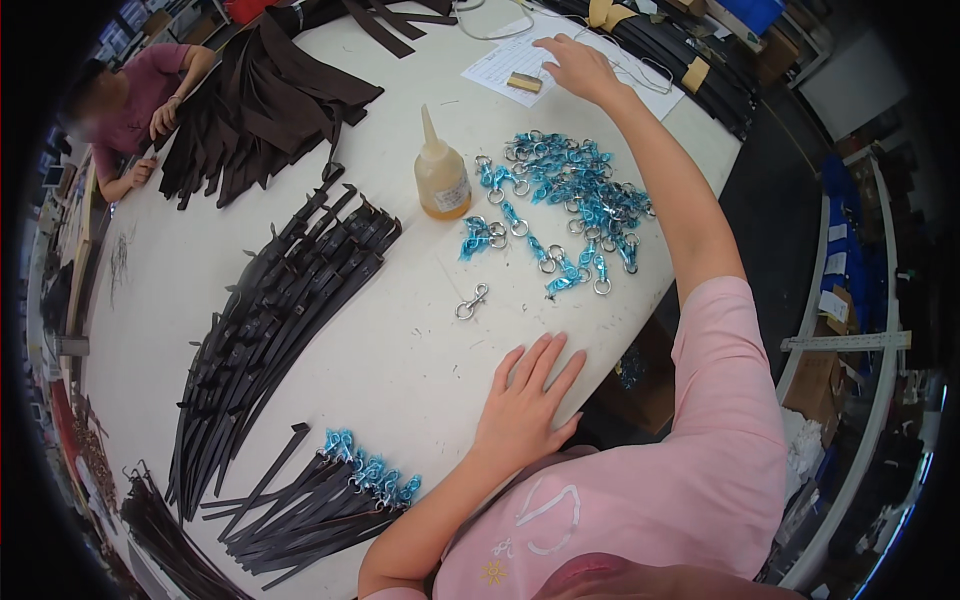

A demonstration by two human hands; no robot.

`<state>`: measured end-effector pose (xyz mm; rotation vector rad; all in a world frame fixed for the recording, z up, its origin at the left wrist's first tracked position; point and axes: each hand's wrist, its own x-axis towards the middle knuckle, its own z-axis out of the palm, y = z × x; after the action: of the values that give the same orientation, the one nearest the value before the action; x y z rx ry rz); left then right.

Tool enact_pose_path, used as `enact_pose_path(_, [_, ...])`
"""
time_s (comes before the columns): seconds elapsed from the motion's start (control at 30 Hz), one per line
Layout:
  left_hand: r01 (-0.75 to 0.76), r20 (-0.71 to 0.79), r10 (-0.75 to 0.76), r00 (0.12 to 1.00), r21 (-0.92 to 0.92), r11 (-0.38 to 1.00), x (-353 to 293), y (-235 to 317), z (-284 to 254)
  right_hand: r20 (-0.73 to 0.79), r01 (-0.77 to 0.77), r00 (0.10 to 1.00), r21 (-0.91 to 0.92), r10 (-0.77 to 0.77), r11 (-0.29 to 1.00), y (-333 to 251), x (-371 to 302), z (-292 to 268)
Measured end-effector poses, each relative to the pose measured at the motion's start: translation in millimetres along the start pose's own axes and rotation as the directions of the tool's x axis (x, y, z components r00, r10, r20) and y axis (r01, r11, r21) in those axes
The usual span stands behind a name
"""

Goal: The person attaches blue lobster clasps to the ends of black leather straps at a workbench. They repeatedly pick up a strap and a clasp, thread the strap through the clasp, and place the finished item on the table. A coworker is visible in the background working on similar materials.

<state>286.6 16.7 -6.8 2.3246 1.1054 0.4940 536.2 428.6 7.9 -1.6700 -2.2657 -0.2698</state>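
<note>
My left hand [522, 405] lies flat near the table's front edge, fingers spread and holding nothing. My right hand [580, 68] is stretched out over white papers [497, 66] at the far side, fingers apart and nothing visible in them. Just below its fingertips lies a small yellowish block with a dark side [525, 82]. Beyond my left fingertips is a bare silver snap hook [472, 301]. A heap of metal snap hooks wrapped in blue film [580, 185] sits between my two hands. Left of it stands a squeeze bottle [442, 180] with a pointed nozzle and amber liquid.
Black straps lie in a long stack [285, 300] to the left. Nearer me are straps with blue-wrapped hooks [320, 510] on their ends. Wide dark brown strips [270, 95] cover the far left, where another person [140, 110] works. A thin cable [640, 72] runs across the papers.
</note>
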Motion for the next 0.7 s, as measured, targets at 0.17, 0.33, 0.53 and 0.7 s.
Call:
enact_pose_path(0.17, [-0.033, -0.05, 0.035, 0.998, 0.037, 0.999, -5.5, -1.5, 3.7, -0.14, -0.036, 0.988, 0.193, 0.064, 0.98, 9.7, -3.2, -28.9])
enact_pose_path(0.33, [-0.105, -0.204, 0.116, 0.972, 0.063, 0.992, -18.8, 10.4, 8.5, -0.31, 0.223, 0.94, 0.249, -0.14, 0.943, -6.3, -33.4, -83.6])
enact_pose_path(0.53, [-0.152, -0.438, 0.108, 0.892, -0.067, 0.986, -88.6, -4.3, -54.2, -0.338, 0.379, 0.902, 0.32, -0.27, 0.868, -185.3, -129.1, -161.1])
enact_pose_path(0.7, [0.224, -0.554, -0.317, 0.77, -0.23, 0.947, -191.2, -86.2, -136.2, -0.151, 0.565, 0.794, 0.541, -0.589, 0.623, -327.1, -202.7, -138.1])
